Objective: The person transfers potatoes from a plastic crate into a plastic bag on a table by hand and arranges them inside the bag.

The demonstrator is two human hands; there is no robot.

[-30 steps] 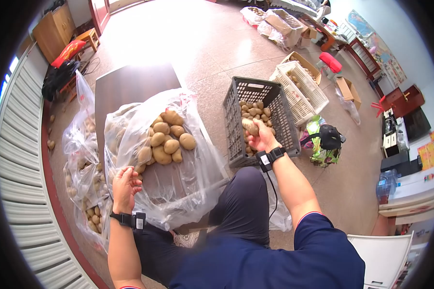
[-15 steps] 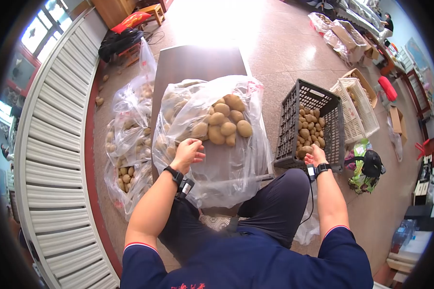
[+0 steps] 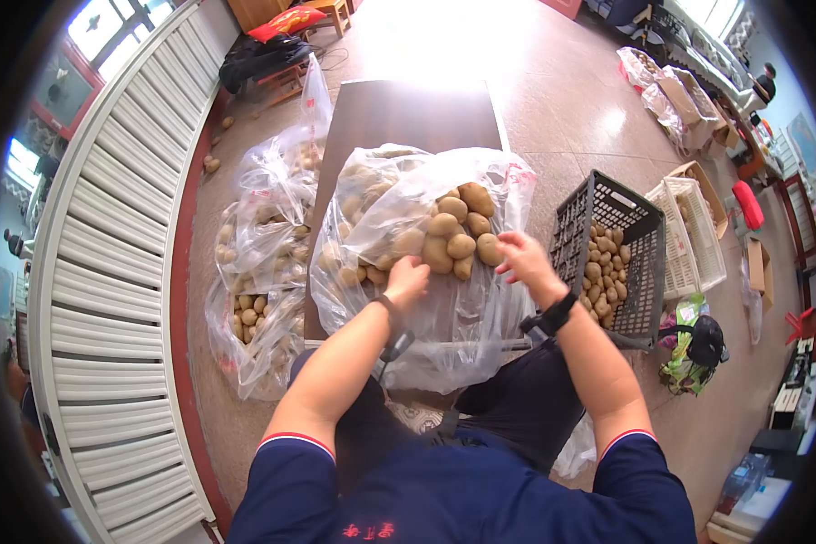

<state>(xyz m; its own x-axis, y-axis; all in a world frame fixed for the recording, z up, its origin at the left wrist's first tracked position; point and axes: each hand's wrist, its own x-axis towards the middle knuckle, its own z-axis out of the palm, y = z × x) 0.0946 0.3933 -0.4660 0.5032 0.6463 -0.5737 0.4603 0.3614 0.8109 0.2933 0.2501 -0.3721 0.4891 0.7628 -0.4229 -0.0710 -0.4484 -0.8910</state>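
Note:
A clear plastic bag (image 3: 467, 340) lies open on a low dark table (image 3: 408, 113), with potatoes (image 3: 440, 252) spilling from it. My left hand (image 3: 408, 279) is at the bag's near edge just below the potatoes, its fingers pinched; what they hold, if anything, is too small to tell. My right hand (image 3: 524, 260) is beside the rightmost potato, fingers apart and nothing between them. Right of the table stands a black crate (image 3: 648, 238) with many smaller potatoes (image 3: 605, 267) inside.
Another plastic bag of potatoes (image 3: 263, 236) sits on the floor at left, beside a white radiator (image 3: 109, 317). White crates (image 3: 689, 236), a green bag (image 3: 684, 363) and a cardboard box (image 3: 760, 272) stand at right. A person (image 3: 765, 83) is far back at right.
My right hand has let go of a potato at the black crate and moved left to the potatoes on the table. My left hand stays by the bag. The view has turned.

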